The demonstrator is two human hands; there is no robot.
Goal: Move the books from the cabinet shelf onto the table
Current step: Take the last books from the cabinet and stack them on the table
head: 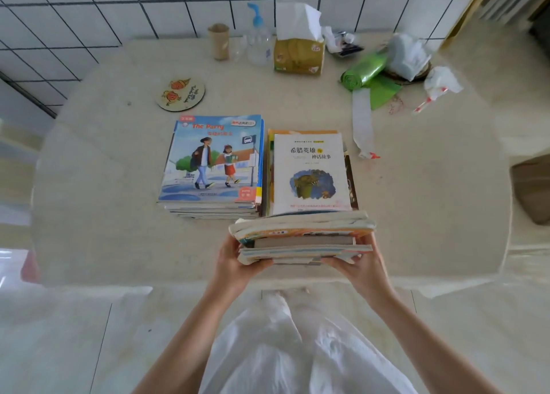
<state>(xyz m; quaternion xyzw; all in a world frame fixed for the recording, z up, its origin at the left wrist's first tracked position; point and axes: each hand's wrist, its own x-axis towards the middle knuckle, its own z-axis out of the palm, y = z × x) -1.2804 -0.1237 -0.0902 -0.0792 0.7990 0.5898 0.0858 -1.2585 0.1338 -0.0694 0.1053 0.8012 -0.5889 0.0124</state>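
- Just nearside of the white-covered book pile (312, 171), a bundle of books (302, 237) hangs over the front edge of the desk (98, 161), held at both short ends.
- Left hand (235, 258) cups the left end, fingers curled under; right hand (358, 262) does the same on the right, thumbs up the sides.
- My read: thin soft-cover readers around a stiffer middle volume, so fairly heavy, floppy at the edges, glossy and liable to slide. Support from beneath at both ends looks like the safe hold.
- Left of that white pile, touching it, sits the picture-book pile (211, 164): top cover reads "The Party".
- White cover reads 希腊英雄神话故事.
- Beyond the piles, the tissue pack (298, 55) has print too small to read.
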